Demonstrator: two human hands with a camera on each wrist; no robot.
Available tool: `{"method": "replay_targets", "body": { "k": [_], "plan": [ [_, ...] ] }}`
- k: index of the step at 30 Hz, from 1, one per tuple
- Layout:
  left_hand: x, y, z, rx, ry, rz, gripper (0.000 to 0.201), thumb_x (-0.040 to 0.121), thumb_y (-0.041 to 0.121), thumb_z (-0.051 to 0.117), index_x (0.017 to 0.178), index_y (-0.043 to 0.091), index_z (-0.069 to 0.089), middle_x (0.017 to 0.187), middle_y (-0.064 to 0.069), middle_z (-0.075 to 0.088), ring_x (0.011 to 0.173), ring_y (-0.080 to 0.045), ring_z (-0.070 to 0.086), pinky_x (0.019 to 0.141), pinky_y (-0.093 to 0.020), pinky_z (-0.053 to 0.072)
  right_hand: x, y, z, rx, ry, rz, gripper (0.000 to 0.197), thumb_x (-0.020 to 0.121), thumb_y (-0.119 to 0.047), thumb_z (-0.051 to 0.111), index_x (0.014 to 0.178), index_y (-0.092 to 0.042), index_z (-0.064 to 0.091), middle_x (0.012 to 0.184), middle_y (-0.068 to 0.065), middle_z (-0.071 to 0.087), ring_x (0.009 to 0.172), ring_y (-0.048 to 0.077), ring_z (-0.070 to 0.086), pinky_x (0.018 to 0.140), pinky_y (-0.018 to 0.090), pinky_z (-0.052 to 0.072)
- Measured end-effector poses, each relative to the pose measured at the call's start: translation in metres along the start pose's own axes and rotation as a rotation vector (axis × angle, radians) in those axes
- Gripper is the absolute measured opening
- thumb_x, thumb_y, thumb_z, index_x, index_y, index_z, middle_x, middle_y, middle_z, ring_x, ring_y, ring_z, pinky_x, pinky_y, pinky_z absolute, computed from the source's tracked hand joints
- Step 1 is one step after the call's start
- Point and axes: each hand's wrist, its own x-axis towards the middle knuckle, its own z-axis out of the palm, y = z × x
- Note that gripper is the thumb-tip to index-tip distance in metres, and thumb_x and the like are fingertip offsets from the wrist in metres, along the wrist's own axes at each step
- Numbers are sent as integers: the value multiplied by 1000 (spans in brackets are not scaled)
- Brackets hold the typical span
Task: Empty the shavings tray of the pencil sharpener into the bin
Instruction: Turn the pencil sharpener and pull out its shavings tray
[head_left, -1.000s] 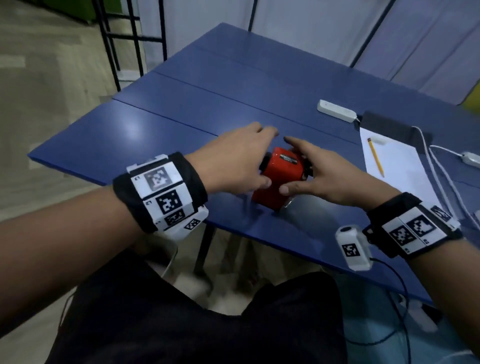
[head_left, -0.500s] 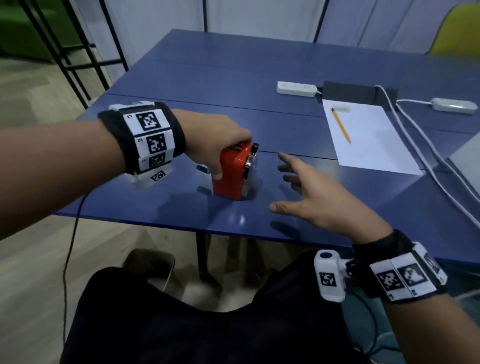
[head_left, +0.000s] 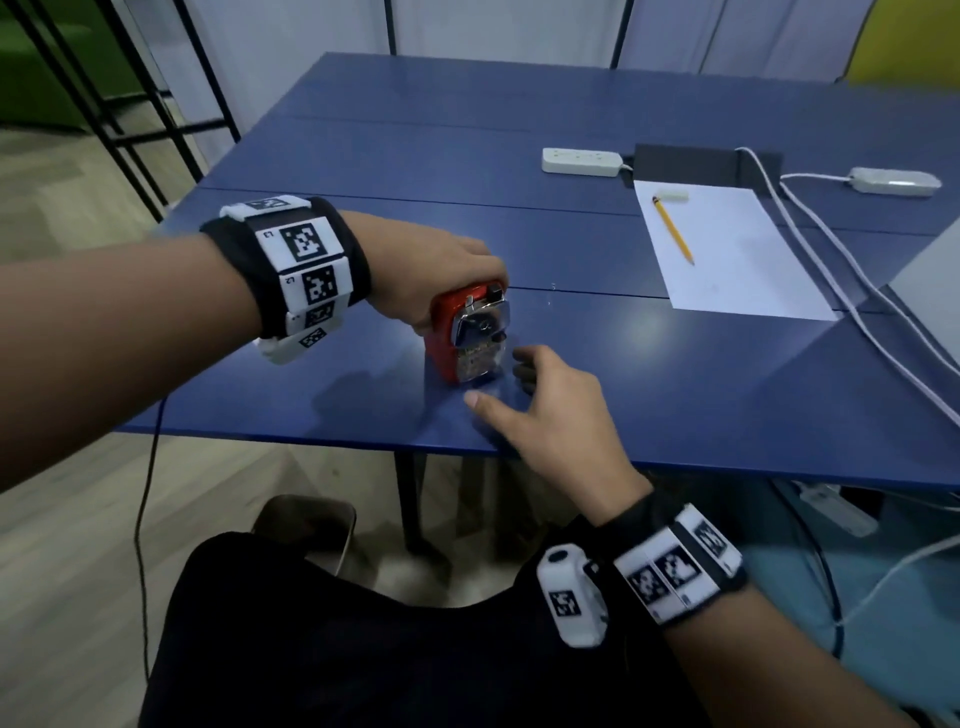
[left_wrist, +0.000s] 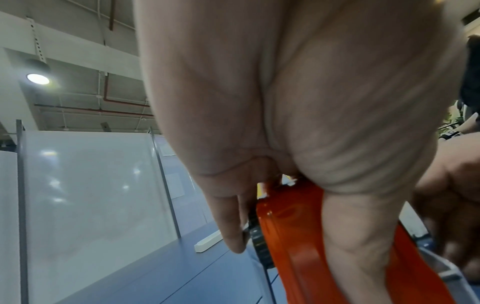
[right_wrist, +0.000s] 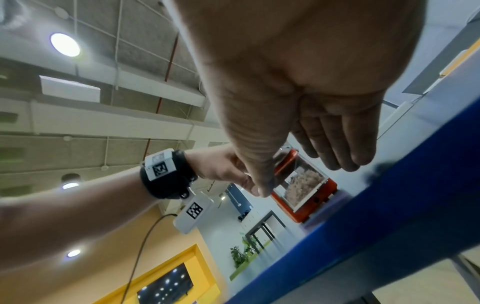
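The red pencil sharpener (head_left: 441, 332) stands on the blue table (head_left: 701, 415) near its front edge, chrome face toward me. My left hand (head_left: 447, 275) grips it from above, fingers and thumb wrapped round the body (left_wrist: 291, 236). Its clear shavings tray (head_left: 478, 364) sits in the lower front; the right wrist view shows the tray (right_wrist: 303, 183) full of pale shavings. My right hand (head_left: 535, 405) hovers just in front of the tray, fingers (right_wrist: 337, 139) straight and holding nothing. No bin shows in any view.
A white sheet (head_left: 737, 260) with a yellow pencil (head_left: 674, 231) and an eraser (head_left: 671, 197) lies at the back right. Behind it are two white power strips (head_left: 581, 160), a black pad (head_left: 691, 161) and white cables (head_left: 831, 260). A grey slab (head_left: 930, 291) juts in at the right edge.
The sharpener has been turned so its chrome front and tray face me. My right hand has let go of it, drawn back, then come close to the tray.
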Motion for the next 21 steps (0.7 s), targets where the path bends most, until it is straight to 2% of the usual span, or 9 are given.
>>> {"method": "replay_targets", "body": {
  "k": [4, 11, 13, 16, 18, 21],
  "plan": [
    [0, -1, 0, -6, 0, 5, 85, 68, 15, 89, 139, 29, 45, 138, 1, 50, 109, -28, 60, 88, -45, 52, 16, -11, 13, -3, 72, 41, 92, 77, -67, 84, 146, -14, 53, 137, 8, 72, 130, 30, 66, 103, 49, 56],
    [0, -4, 1, 7, 25, 30, 86, 69, 19, 91, 140, 29, 44, 136, 0, 51, 111, -27, 58, 90, -48, 52, 21, -24, 26, 11, 186, 104, 88, 69, -66, 89, 134, -19, 52, 126, 6, 75, 118, 32, 70, 94, 48, 59],
    [1, -4, 1, 7, 27, 32, 87, 68, 21, 93, 140, 29, 44, 136, -1, 52, 113, -27, 58, 92, -48, 52, 20, -27, 26, 13, 202, 116, 83, 71, -63, 89, 130, -18, 54, 123, 6, 76, 116, 32, 70, 91, 44, 58],
    [2, -4, 2, 11, 35, 31, 88, 67, 20, 94, 139, 28, 45, 135, -2, 52, 115, -28, 58, 93, -49, 52, 19, -30, 28, 23, 220, 147, 71, 73, -61, 88, 120, -19, 56, 115, 6, 76, 110, 32, 70, 78, 36, 52],
    [3, -5, 3, 7, 45, 27, 87, 67, 20, 94, 139, 27, 46, 135, -2, 53, 114, -28, 59, 92, -46, 51, 19, -30, 29, 20, 232, 155, 69, 72, -62, 87, 118, -19, 58, 112, 6, 76, 108, 33, 70, 78, 37, 53],
    [4, -5, 3, 16, 57, 26, 86, 67, 19, 93, 138, 27, 46, 135, -3, 53, 114, -29, 58, 90, -43, 49, 20, -30, 29, 6, 244, 154, 69, 72, -63, 87, 118, -19, 59, 111, 5, 77, 107, 32, 71, 84, 42, 59]
  ]
}}
